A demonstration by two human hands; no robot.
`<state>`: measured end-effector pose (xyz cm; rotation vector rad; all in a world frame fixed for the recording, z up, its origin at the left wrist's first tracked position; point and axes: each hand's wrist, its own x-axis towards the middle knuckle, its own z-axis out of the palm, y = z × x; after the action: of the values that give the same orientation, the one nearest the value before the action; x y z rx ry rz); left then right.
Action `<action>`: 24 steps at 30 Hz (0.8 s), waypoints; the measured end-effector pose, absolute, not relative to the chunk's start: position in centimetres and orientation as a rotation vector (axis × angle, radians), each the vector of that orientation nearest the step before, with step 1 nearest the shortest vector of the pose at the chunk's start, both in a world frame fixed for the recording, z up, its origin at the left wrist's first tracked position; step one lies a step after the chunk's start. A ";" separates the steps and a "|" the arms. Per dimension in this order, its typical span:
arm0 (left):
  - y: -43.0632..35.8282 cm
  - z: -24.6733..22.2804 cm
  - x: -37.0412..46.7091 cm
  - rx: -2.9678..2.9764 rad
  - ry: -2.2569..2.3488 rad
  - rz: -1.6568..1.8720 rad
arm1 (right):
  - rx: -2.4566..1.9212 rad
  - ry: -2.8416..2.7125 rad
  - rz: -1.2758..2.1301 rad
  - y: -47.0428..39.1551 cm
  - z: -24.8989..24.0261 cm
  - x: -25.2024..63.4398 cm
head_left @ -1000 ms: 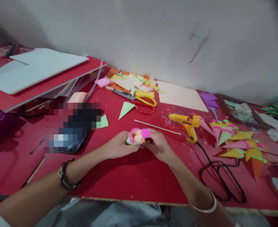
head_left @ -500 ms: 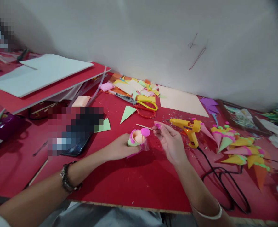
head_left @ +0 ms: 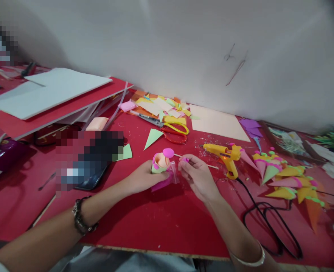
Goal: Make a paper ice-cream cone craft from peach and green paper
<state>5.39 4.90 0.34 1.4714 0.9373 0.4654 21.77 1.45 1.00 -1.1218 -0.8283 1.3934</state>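
Setting appears to be a small craft workshop; building type not determinable. Evidence: a red worktop (head_left: 144, 223) is carrying a corded yellow glue gun (head_left: 222, 152), its indicator glowing orange. Scissors (head_left: 155, 121) are lying near coloured paper scraps (head_left: 151, 108). Decorated paper cones (head_left: 291, 171) are gathering at right; white sheets (head_left: 56, 90) are resting on a red board (head_left: 70, 102).

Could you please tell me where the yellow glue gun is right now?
In the head view, the yellow glue gun lies right of center on the red table, between the right hand and the colored cones.
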 end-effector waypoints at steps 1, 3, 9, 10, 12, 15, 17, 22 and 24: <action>4.9 0.2 5.4 1.463 0.923 0.472 | -1.149 -0.833 1.389 1.5 1.0 21.8; 5.0 0.0 5.4 1.461 0.910 0.481 | -1.177 -0.824 1.389 1.5 0.9 21.9; 5.0 0.6 5.4 1.458 0.874 0.481 | -1.063 -0.712 1.506 1.4 1.1 21.8; 5.0 0.7 5.5 1.454 0.874 0.486 | -1.040 -0.693 1.525 1.4 1.2 21.7; 4.9 0.8 5.5 1.452 0.892 0.494 | -1.003 -0.653 1.556 1.4 1.3 21.6; 4.9 0.7 5.5 1.445 0.923 0.490 | -0.991 -0.608 1.565 1.5 1.2 21.6; 4.9 0.7 5.5 1.436 0.917 0.486 | -1.007 -0.594 1.554 1.6 0.9 21.7; 4.9 0.5 5.4 1.420 0.929 0.486 | -1.028 -0.581 1.525 1.6 0.6 21.8; 4.9 0.4 5.4 1.412 0.916 0.491 | -1.020 -0.579 1.527 1.5 0.6 21.8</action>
<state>5.36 4.87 0.39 1.4119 0.9158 0.4907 21.85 1.50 0.64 -1.0202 -0.5791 1.5269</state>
